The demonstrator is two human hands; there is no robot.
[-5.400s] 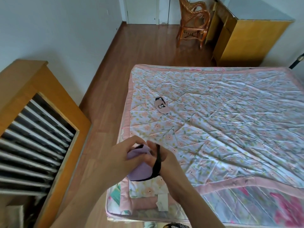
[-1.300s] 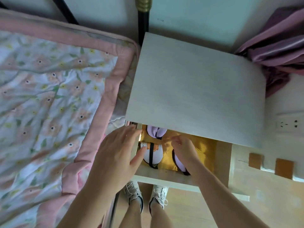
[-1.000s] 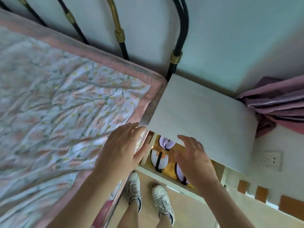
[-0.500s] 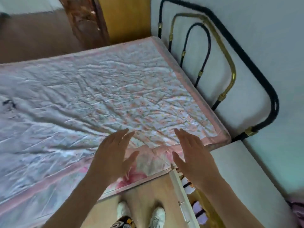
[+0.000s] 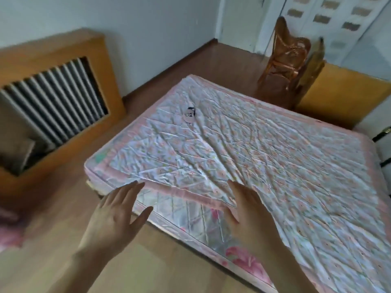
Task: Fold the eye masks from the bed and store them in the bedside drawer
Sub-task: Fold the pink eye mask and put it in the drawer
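Both bare hands are raised palms down with fingers spread, holding nothing: the left hand (image 5: 115, 216) over the wooden floor, the right hand (image 5: 250, 210) over the near edge of the pink-bordered floral quilted bed (image 5: 264, 157). One small pink and black eye mask (image 5: 189, 115) lies well beyond them, near the bed's far left side.

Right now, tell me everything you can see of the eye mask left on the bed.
The eye mask is a small pinkish piece with a dark strap bunched at its far end and a dark mark on its face, too blurred to read. It looks like soft fabric. It lies flat and alone on the floral quilt, on the far part of the bed toward its left edge. Nothing but the quilt touches it; both open hands are well short of it.
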